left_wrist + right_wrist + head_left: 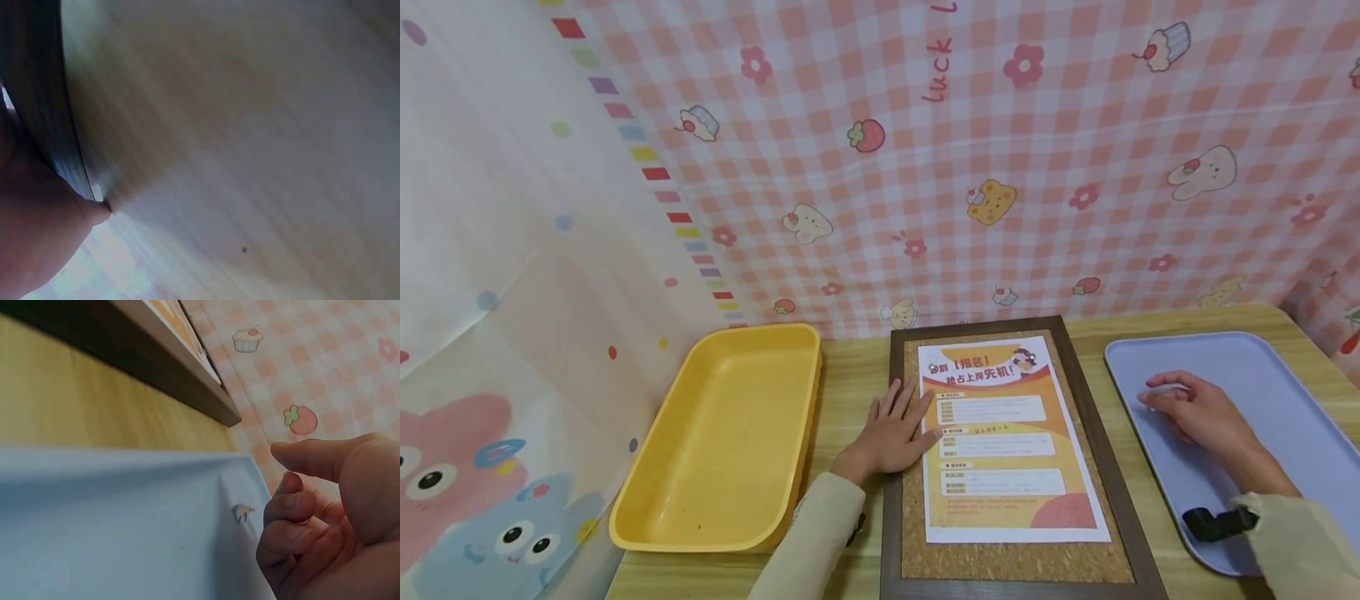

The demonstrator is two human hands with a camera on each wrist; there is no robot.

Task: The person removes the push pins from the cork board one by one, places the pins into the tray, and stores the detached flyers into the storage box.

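A cork board in a dark brown frame lies on the table, with a yellow-and-orange printed poster on it. My left hand rests with spread fingers across the frame's left side and the poster's left edge. Small pale spots show near the poster's top corners. Over the pale blue tray hovers my right hand, fingers loosely bent and nothing seen between thumb and fingertips. On the tray floor, a tiny light-coloured piece with thin dark prongs sits close to the right fingers.
A deep yellow tray stands left of the board. The wooden table meets a pink checked cloth at the back, and a white patterned cloth hangs at the left. A black strap piece sits at the right wrist.
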